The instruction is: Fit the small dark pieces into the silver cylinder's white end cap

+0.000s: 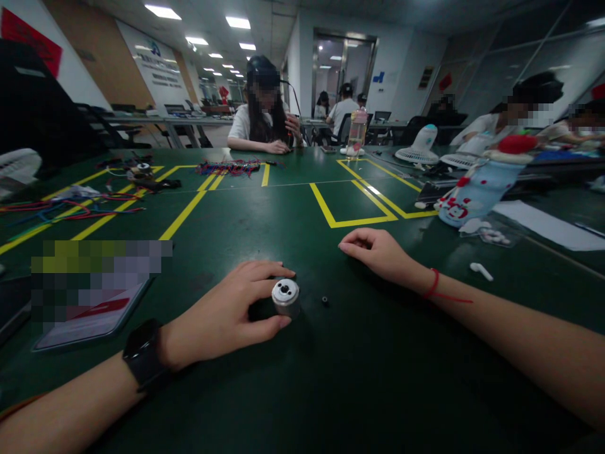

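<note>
A short silver metal cylinder [286, 297], with small dark holes in its pale top face, stands upright on the green table. Around it curl the thumb and fingers of my left hand [224, 312], holding it from the left side. Just right of the cylinder lies a tiny dark ring-shaped part [324, 301], touched by neither hand. Farther off, my right hand [378, 252] rests on the table with its fingers curled in and the thumb against them. Whatever may be inside those fingers is hidden.
Left are a flat tablet-like object [94, 315] and coloured wires [80, 211]. A wire bundle [231, 166] lies toward a person [265, 113] seated opposite. At right stand a blue bottle [477, 189], a white earbud [481, 272], paper [553, 224] and a small fan [418, 146].
</note>
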The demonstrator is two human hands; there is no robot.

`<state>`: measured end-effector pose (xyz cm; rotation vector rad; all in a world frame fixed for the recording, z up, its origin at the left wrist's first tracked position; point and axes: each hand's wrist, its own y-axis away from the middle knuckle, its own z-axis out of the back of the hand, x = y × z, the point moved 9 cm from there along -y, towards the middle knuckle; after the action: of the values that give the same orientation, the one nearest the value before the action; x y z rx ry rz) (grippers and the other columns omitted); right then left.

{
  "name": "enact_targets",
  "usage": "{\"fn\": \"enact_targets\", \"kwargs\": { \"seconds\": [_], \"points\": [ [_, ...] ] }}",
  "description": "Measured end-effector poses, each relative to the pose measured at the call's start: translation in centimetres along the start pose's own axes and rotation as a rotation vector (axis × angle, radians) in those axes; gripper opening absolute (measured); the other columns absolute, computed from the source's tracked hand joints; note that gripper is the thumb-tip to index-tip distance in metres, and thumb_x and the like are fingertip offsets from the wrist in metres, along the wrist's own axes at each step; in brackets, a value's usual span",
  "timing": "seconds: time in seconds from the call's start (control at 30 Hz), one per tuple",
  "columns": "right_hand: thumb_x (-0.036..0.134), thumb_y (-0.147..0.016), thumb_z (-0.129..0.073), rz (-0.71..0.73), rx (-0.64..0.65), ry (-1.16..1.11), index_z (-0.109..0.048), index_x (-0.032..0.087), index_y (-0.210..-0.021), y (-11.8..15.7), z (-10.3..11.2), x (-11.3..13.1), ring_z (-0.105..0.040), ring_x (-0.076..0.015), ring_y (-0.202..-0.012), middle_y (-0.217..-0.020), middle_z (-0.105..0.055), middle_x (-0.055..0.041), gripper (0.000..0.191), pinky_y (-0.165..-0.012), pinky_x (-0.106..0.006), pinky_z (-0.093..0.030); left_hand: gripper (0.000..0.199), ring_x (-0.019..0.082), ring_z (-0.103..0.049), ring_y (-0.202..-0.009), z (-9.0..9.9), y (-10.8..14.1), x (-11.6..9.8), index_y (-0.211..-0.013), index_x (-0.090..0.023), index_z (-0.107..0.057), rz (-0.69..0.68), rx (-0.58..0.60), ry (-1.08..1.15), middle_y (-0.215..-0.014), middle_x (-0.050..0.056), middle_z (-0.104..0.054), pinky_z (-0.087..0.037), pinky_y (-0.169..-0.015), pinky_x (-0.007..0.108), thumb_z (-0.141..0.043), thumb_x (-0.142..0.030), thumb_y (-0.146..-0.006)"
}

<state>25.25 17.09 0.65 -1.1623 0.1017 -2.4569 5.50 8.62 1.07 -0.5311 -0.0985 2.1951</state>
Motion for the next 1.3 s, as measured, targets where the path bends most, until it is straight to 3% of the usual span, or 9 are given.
{"fn": "enact_targets", "kwargs": {
  "seconds": [0.1, 0.2, 0.3, 0.4, 0.67, 0.77, 0.97, 1.1, 1.3],
  "points": [
    [0.032, -0.086, -0.059, 0.064, 0.019, 0.063, -0.069, 0.014, -0.088, 0.2, 0.0, 0.8, -0.052, -0.0115, -0.063, -0.076, -0.063, -0.0029, 0.021, -0.057, -0.025, -0.04, 0.041, 0.026, -0.047, -0.124, 0.1, 0.0, -0.1, -0.126, -0.027, -0.055, 0.0, -0.003, -0.006, -0.135, 0.002, -0.052, -0.039, -0.104, 0.043, -0.063, -0.031, -0.086],
    [0.032, -0.085, -0.061, 0.257, 0.144, 0.158, -0.068, 0.014, -0.089, 1.1, -1.2, 3.1, -0.052, -0.0122, -0.067, -0.08, -0.061, -0.0034, 0.019, -0.062, -0.026, -0.041, 0.04, 0.026, -0.046, -0.124, 0.0, 0.1, -0.2, -0.125, -0.027, -0.055, 0.0, 0.007, -0.011, -0.135, 0.003, -0.052, -0.039, -0.104, 0.043, -0.062, -0.031, -0.086],
    [0.042, -0.079, -0.068, 0.428, 0.303, 0.196, -0.066, 0.014, -0.103, 2.8, -3.1, 5.6, -0.053, -0.0144, -0.075, -0.088, -0.061, -0.0053, 0.036, -0.067, -0.028, -0.042, 0.041, 0.027, -0.046, -0.125, -0.1, 0.1, -0.1, -0.126, -0.027, -0.054, 0.003, 0.005, -0.013, -0.136, 0.003, -0.052, -0.039, -0.104, 0.044, -0.062, -0.031, -0.086],
    [0.05, -0.076, -0.07, 0.497, 0.406, 0.223, -0.063, 0.015, -0.114, 4.1, -4.6, 7.1, -0.054, -0.0162, -0.079, -0.096, -0.06, -0.0073, 0.052, -0.069, -0.029, -0.043, 0.044, 0.027, -0.046, -0.125, -0.1, 0.1, 0.1, -0.128, -0.026, -0.053, 0.007, -0.002, -0.008, -0.135, 0.004, -0.053, -0.038, -0.104, 0.044, -0.063, -0.032, -0.085],
    [0.036, -0.086, -0.063, 0.507, 0.435, 0.203, -0.07, 0.018, -0.1, 4.2, -5.5, 6.6, -0.056, -0.0145, -0.082, -0.094, -0.06, -0.005, 0.024, -0.072, -0.028, -0.043, 0.046, 0.027, -0.048, -0.123, -0.1, 0.0, 0.1, -0.128, -0.027, -0.053, 0.001, -0.016, -0.008, -0.134, 0.003, -0.053, -0.039, -0.103, 0.044, -0.064, -0.033, -0.085],
    [0.029, -0.087, -0.063, 0.495, 0.402, 0.144, -0.07, 0.016, -0.095, 4.0, -5.2, 6.7, -0.057, -0.0134, -0.08, -0.091, -0.061, -0.0044, 0.016, -0.072, -0.027, -0.044, 0.042, 0.026, -0.048, -0.122, -0.2, -0.1, 0.1, -0.127, -0.027, -0.054, 0.004, 0.0, -0.015, -0.134, 0.003, -0.052, -0.039, -0.102, 0.043, -0.063, -0.035, -0.087],
    [0.025, -0.087, -0.064, 0.505, 0.093, -0.149, -0.067, 0.014, -0.092, 3.7, -3.3, 10.1, -0.058, -0.0118, -0.08, -0.087, -0.063, -0.0037, 0.013, -0.072, -0.025, -0.046, 0.03, 0.028, -0.047, -0.12, -0.7, -0.5, -0.3, -0.117, -0.03, -0.06, 0.018, 0.07, -0.066, -0.132, 0.003, -0.05, -0.037, -0.1, 0.046, -0.059, -0.043, -0.09],
    [0.023, -0.087, -0.064, 0.544, 0.083, -0.168, -0.067, 0.015, -0.092, 4.2, -4.2, 12.1, -0.059, -0.0124, -0.085, -0.091, -0.063, -0.0047, 0.01, -0.075, -0.025, -0.048, 0.032, 0.029, -0.045, -0.12, -0.9, -0.6, -0.4, -0.119, -0.032, -0.059, 0.017, 0.084, -0.08, -0.13, 0.004, -0.05, -0.035, -0.1, 0.048, -0.058, -0.046, -0.091],
    [0.023, -0.087, -0.063, 0.525, 0.033, -0.153, -0.066, 0.018, -0.09, 4.0, -4.3, 12.7, -0.059, -0.0126, -0.082, -0.088, -0.063, -0.003, 0.006, -0.074, -0.025, -0.048, 0.032, 0.03, -0.045, -0.119, -0.9, -0.3, -0.1, -0.117, -0.032, -0.06, 0.022, 0.081, -0.091, -0.129, 0.004, -0.052, -0.035, -0.1, 0.048, -0.056, -0.048, -0.091]
  ]
}}
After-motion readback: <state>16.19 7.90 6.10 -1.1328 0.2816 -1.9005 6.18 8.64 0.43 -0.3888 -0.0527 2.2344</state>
